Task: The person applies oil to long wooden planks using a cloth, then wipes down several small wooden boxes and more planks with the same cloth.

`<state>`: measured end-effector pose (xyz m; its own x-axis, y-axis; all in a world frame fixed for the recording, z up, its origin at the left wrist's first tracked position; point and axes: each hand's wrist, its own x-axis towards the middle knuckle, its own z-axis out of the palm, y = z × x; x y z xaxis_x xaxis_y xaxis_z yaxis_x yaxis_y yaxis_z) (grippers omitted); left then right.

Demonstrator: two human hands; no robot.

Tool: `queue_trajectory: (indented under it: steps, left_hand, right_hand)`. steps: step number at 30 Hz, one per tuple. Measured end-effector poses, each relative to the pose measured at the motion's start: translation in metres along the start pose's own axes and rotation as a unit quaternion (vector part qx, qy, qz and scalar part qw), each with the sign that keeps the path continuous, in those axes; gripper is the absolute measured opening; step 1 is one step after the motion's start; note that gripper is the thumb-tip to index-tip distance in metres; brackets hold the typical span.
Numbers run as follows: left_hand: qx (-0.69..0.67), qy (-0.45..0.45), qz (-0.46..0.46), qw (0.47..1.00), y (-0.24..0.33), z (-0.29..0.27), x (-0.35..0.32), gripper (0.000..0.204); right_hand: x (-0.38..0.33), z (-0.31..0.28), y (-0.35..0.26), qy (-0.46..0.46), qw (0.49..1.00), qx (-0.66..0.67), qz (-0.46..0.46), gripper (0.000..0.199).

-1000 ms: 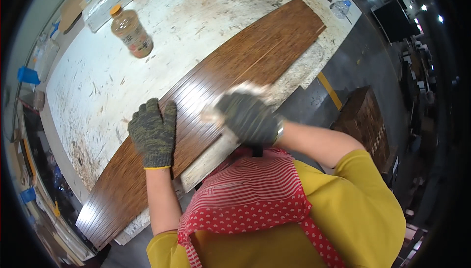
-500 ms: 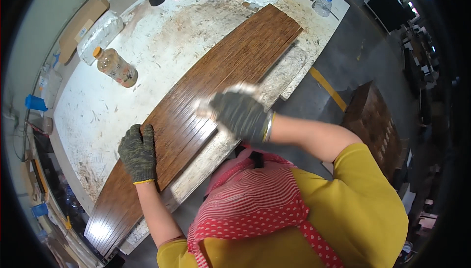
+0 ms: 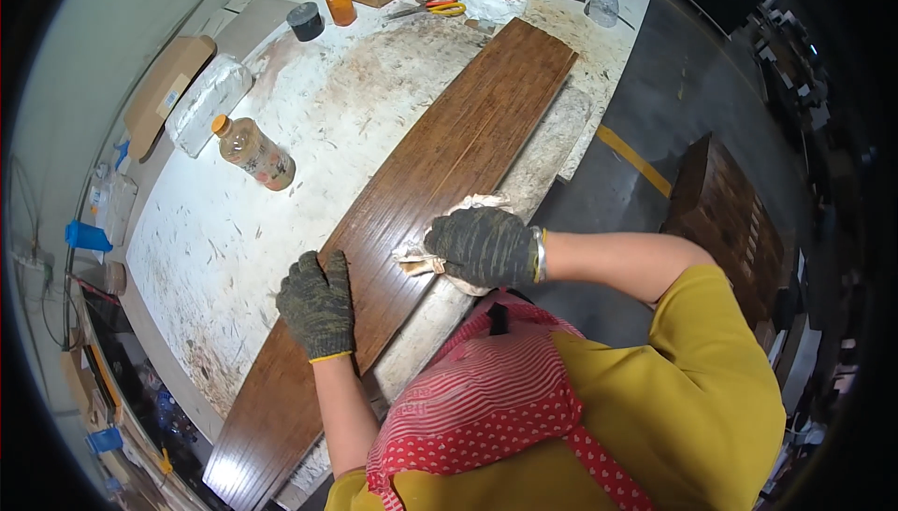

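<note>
Cloth (image 3: 417,260) pokes out under the right hand (image 3: 484,247), whose grip seems to pinch it, though its tips hide. The left hand (image 3: 318,310), grip spread flat, touches the long brown board (image 3: 454,142), which lies under the cloth too, slanting across the white bench (image 3: 201,240).

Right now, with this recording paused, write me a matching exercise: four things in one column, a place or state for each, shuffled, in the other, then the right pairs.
Things
1. Left hand
2. Whitish cloth
3. Dark round container
4. Yellow stripe

Places or states
A. Beside the amber bottle
B. Gloved, resting on the brown board
C. On the grey floor
D. Held in the gloved right hand

Pairs: 1-B, 2-D, 3-A, 4-C
</note>
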<state>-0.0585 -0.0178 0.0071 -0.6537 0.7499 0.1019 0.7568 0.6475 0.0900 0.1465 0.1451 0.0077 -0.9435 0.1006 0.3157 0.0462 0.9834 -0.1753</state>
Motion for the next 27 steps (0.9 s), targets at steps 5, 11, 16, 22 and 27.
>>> queue_trajectory:
  steps: [5,11,16,22,27]
  left_hand:
    - [-0.018,-0.009,0.006,1.0,0.004,-0.007,0.001,0.045]
    - [-0.028,0.013,0.012,0.999,-0.003,-0.003,-0.002,0.044]
    - [-0.039,0.037,0.02,0.998,0.001,0.001,0.002,0.04]
    - [-0.039,0.05,0.021,0.998,-0.003,-0.001,-0.002,0.039]
    - [-0.036,-0.021,-0.013,0.999,0.008,-0.01,0.003,0.046]
  right_hand:
    - [0.042,-0.003,0.057,-0.079,0.466,0.794,0.383,0.031]
    - [0.023,-0.014,0.179,-0.047,0.449,0.826,0.338,0.05]
    - [0.004,0.006,0.228,0.006,0.224,0.923,0.311,0.042]
    - [0.011,-0.021,0.209,0.016,0.303,0.862,0.405,0.036]
    - [0.006,0.007,0.173,0.16,0.146,0.836,0.504,0.054]
